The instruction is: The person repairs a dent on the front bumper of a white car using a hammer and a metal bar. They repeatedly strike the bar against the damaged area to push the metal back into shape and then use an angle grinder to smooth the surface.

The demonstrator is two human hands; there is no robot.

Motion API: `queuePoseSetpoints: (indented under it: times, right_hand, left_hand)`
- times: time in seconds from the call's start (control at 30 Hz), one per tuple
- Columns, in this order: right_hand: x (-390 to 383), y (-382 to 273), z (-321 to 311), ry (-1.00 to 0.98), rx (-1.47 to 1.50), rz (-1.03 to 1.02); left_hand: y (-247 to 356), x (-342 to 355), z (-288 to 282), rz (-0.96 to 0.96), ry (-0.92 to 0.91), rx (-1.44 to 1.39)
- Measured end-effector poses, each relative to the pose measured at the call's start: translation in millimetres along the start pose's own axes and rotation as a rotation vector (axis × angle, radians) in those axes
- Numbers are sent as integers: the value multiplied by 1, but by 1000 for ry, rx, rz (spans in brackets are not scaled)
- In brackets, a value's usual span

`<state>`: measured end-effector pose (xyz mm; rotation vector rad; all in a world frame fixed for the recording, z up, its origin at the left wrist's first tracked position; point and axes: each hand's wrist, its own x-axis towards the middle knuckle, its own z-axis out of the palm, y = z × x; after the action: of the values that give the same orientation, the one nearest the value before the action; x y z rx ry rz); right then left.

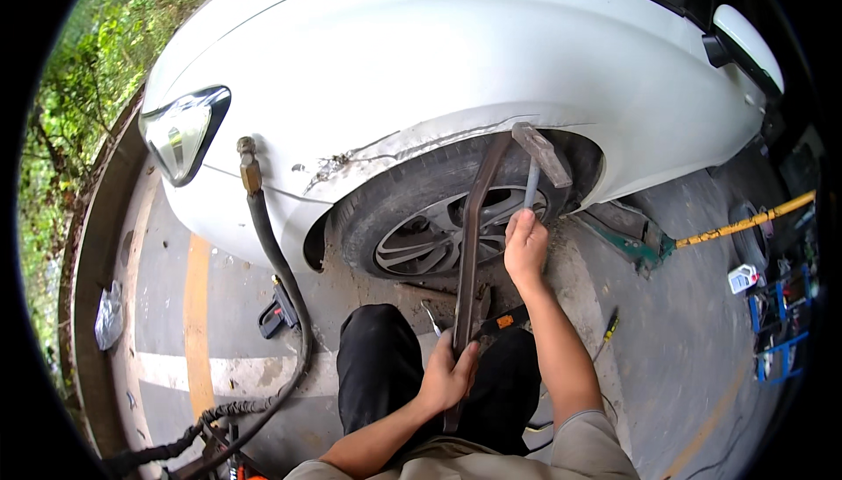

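Observation:
My left hand [449,373] is closed around the lower part of a long brown metal bar [471,243], which stands steeply in front of the wheel. The bar's bent upper end meets the edge of the wheel arch on a white car fender [412,59]. In my right hand [526,248] is a hammer [541,156], gripped by its pale handle. The hammer's head overlaps the arch edge just right of the bar's top; contact cannot be made out. Scraped, dented paint [338,164] marks the fender left of the tire [368,204]. Behind the bar shows a multi-spoke alloy rim [417,248].
A thick black hose with a brass fitting [251,171] rises at the left. A green floor jack [647,243] with a yellow handle stands at the right, near blue tool trays [781,322]. A black gun-shaped tool [278,309] and a screwdriver [610,326] lie on the floor.

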<state>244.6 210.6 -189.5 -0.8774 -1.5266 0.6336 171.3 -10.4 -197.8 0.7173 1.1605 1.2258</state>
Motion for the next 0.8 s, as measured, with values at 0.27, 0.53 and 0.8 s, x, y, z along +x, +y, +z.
queuePoseSetpoints:
  times: [0.27, 0.53, 0.8]
  right_hand:
    - [-15, -45, -2, -6, -74, 63]
    - [-33, -55, 25, -71, 55, -59]
    - [-53, -56, 47, -105, 189, -103]
  left_hand:
    - [3, -52, -91, -130, 18, -34]
    - [-30, -39, -127, 10, 68, 198]
    - [-42, -28, -129, 35, 69, 170]
